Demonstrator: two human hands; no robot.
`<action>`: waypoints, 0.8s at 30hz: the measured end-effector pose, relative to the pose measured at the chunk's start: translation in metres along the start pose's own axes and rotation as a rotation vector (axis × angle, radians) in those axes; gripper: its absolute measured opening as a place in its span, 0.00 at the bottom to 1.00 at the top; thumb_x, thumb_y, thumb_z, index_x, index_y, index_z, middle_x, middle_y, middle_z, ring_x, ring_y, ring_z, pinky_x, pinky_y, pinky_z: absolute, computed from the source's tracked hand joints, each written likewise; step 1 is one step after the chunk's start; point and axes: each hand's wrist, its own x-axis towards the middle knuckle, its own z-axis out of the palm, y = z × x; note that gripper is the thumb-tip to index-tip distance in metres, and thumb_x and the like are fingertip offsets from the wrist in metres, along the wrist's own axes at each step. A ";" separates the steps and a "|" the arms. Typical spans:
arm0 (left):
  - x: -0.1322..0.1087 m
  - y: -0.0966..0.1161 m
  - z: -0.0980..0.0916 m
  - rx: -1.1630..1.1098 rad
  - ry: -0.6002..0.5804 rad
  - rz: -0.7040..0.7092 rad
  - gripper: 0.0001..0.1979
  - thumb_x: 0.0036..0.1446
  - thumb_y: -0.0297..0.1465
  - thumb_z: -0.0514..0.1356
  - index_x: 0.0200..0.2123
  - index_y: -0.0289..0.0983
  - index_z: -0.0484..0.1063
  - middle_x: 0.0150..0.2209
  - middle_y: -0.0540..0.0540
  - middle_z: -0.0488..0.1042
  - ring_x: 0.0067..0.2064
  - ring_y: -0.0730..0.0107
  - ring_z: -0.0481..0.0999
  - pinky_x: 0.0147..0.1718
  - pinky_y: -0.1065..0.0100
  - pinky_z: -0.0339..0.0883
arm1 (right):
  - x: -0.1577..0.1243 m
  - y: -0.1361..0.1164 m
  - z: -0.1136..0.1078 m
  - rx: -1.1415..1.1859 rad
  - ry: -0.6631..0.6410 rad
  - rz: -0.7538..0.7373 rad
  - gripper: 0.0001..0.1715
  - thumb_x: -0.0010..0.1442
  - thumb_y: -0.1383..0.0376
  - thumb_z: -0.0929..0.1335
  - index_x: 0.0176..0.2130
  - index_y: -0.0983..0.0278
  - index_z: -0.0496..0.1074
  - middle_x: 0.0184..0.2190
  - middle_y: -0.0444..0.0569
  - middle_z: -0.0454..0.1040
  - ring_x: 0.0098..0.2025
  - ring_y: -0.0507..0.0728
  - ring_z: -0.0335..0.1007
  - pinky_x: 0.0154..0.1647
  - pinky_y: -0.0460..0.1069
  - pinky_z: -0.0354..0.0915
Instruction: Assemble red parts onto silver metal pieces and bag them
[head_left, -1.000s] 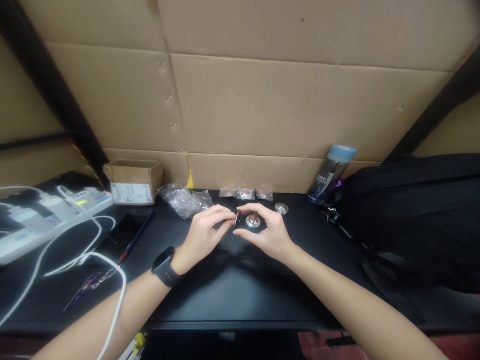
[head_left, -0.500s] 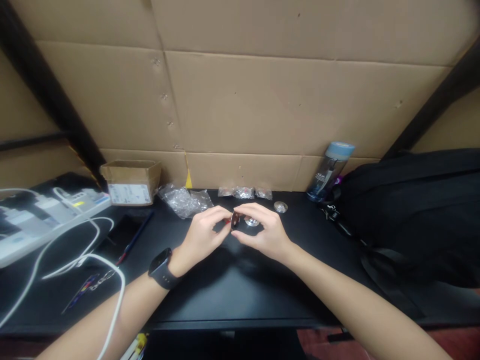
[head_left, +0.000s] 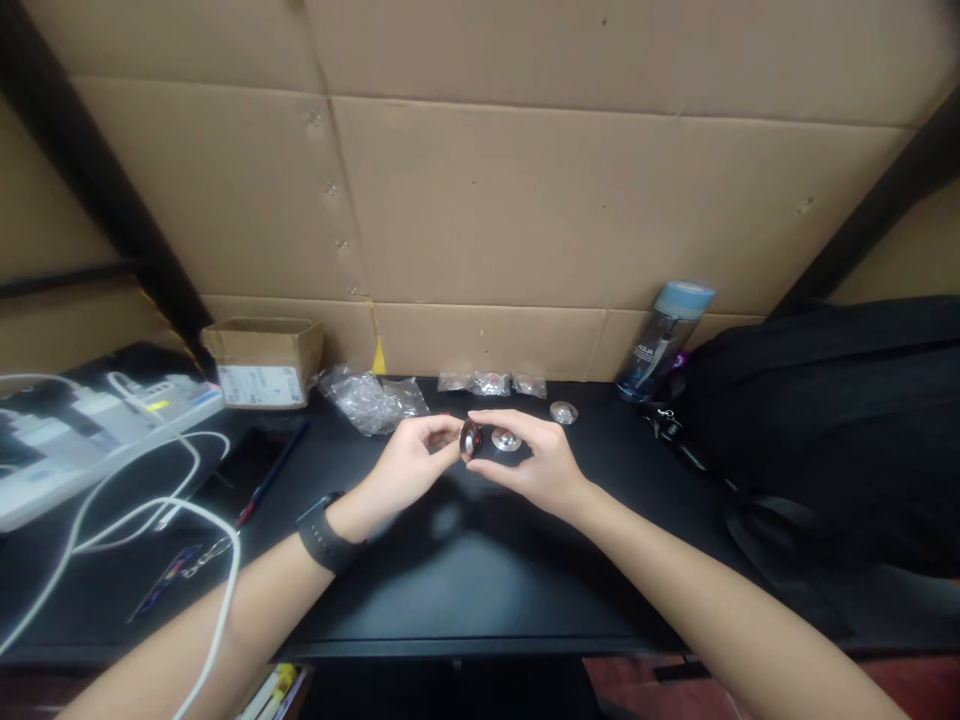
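A shiny round metal disc (head_left: 469, 440) with a small red spot stands on edge between my hands, above the black table. My left hand (head_left: 420, 450) pinches it from the left with thumb and fingers; just where its fingertips touch the disc is hidden. My right hand (head_left: 534, 458) curves in a C, with its fingertips and thumb on the disc's rim. Behind the right fingers a silver domed disc (head_left: 506, 438) lies on the table, partly covered. Another silver disc (head_left: 564, 412) lies farther back to the right.
Several wrapped discs (head_left: 491, 384) sit along the cardboard wall. Crumpled plastic bags (head_left: 371, 402) and a small open box (head_left: 262, 365) are at the back left. A power strip (head_left: 112, 440) with white cables, a bottle (head_left: 664, 345) and a black backpack (head_left: 832, 440) flank the table.
The disc between my hands has turned so that its shiny face shows more toward me. My left wrist has rotated slightly. Both hands stay in nearly the same place.
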 end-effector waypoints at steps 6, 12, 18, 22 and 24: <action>-0.002 0.001 0.001 -0.031 0.022 -0.033 0.12 0.56 0.36 0.70 0.39 0.34 0.81 0.37 0.42 0.83 0.39 0.63 0.82 0.44 0.65 0.74 | 0.002 -0.001 -0.002 -0.007 -0.032 0.035 0.28 0.56 0.61 0.78 0.55 0.57 0.75 0.49 0.50 0.82 0.47 0.60 0.81 0.50 0.54 0.76; -0.003 0.000 0.001 -0.001 0.051 -0.038 0.13 0.54 0.38 0.71 0.38 0.35 0.82 0.39 0.41 0.84 0.40 0.60 0.83 0.45 0.63 0.75 | 0.002 -0.001 -0.002 0.129 -0.039 0.156 0.25 0.54 0.59 0.79 0.51 0.59 0.76 0.44 0.48 0.83 0.44 0.58 0.82 0.48 0.53 0.76; 0.000 0.000 0.003 -0.058 0.007 -0.083 0.15 0.55 0.39 0.71 0.39 0.34 0.81 0.39 0.41 0.83 0.40 0.62 0.81 0.43 0.65 0.74 | 0.002 0.001 -0.001 0.075 -0.025 0.118 0.27 0.53 0.61 0.79 0.52 0.59 0.76 0.45 0.49 0.83 0.45 0.58 0.81 0.46 0.52 0.76; 0.000 -0.002 0.004 -0.050 0.031 -0.073 0.15 0.61 0.41 0.66 0.36 0.34 0.80 0.37 0.43 0.81 0.40 0.65 0.79 0.45 0.66 0.72 | 0.001 0.006 -0.001 0.056 0.005 0.100 0.20 0.52 0.61 0.80 0.44 0.59 0.78 0.47 0.50 0.83 0.48 0.61 0.82 0.50 0.55 0.76; -0.001 -0.004 0.005 -0.076 0.027 -0.063 0.17 0.66 0.43 0.61 0.35 0.34 0.79 0.36 0.43 0.79 0.40 0.66 0.77 0.45 0.66 0.72 | 0.001 0.009 -0.002 0.052 0.019 0.092 0.16 0.52 0.61 0.80 0.41 0.60 0.78 0.49 0.52 0.83 0.51 0.62 0.81 0.55 0.57 0.75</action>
